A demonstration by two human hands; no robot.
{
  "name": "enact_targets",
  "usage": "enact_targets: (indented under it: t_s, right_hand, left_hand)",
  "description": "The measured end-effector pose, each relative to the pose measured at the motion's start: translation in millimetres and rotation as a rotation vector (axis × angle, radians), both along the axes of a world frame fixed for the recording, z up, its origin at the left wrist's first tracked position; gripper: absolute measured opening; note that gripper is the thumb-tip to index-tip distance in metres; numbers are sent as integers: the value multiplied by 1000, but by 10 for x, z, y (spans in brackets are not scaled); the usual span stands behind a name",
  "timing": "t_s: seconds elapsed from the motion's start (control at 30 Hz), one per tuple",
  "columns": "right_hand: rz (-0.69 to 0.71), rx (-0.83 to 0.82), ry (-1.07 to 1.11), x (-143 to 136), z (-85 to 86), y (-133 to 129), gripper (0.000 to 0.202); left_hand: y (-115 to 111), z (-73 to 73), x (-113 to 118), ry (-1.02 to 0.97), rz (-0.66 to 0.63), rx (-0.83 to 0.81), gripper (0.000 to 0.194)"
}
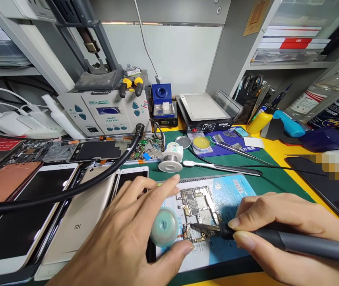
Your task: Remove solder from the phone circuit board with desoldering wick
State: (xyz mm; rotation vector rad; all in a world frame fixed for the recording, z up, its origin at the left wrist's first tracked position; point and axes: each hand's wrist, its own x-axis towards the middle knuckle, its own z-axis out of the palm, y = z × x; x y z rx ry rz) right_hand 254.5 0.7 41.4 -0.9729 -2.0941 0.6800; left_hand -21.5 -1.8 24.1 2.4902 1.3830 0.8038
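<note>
My left hand [141, 218] curves around a round, translucent teal reel [165, 226], which looks like desoldering braid. The reel sits between thumb and index finger, and a short copper-coloured strip shows beside it at the board. Part of the grip is hidden behind the hand. In my right hand [276, 230] is a dark soldering iron [303, 244], pinched between thumb and fingers. Its tip points left and touches or nearly touches the lower left part of a phone circuit board [191, 202]. The board lies on a blue and white booklet [231, 194].
Phones [80, 214] lie at left under a thick black hose [109, 174]. Beyond the booklet are a solder spool [170, 163], a white-headed brush [217, 167] and an open tin of yellow paste [201, 143]. A rework station [109, 111] and a heating plate [203, 107] stand behind.
</note>
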Motion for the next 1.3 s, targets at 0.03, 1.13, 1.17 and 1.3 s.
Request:
enact_targets:
  t_s: [0.03, 1.13, 1.17, 1.3]
  right_hand:
    - [2, -3, 3, 0, -4, 1, 24]
    - [48, 44, 61, -50, 54, -6, 24]
    - [46, 44, 60, -56, 58, -7, 24]
    - [69, 82, 49, -53, 34, -22, 25]
  left_hand:
    - [3, -5, 2, 0, -2, 2, 70]
    - [-20, 129, -93, 118, -21, -18, 73]
    - [-24, 141, -119, 130, -26, -26, 71]
    - [-54, 164, -190, 169, -18, -86, 61]
